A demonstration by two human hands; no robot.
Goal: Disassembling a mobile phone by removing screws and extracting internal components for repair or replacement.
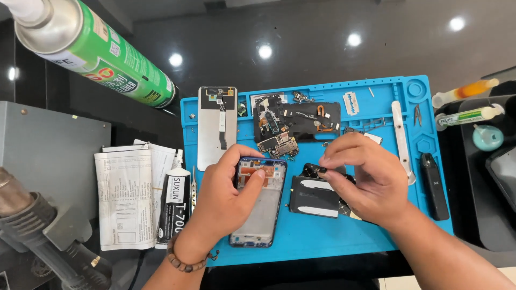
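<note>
My left hand (226,196) grips an opened phone frame (259,207) lying on the blue work mat (322,236), thumb resting on its upper inside. My right hand (363,174) hovers just right of it, fingertips pinched together over a black battery (314,196) with white strips. Whether a small part sits between those fingertips I cannot tell. Above the hands lie a black back cover with circuit boards (295,123) and a detached screen panel (216,126).
A black glue tube (174,204) and folded papers (126,196) lie left of the mat. A green spray can (102,53) leans at top left, a heat gun (37,236) bottom left. A white pry tool (403,142), a black stick-shaped device (434,185) and syringes (467,104) sit at right.
</note>
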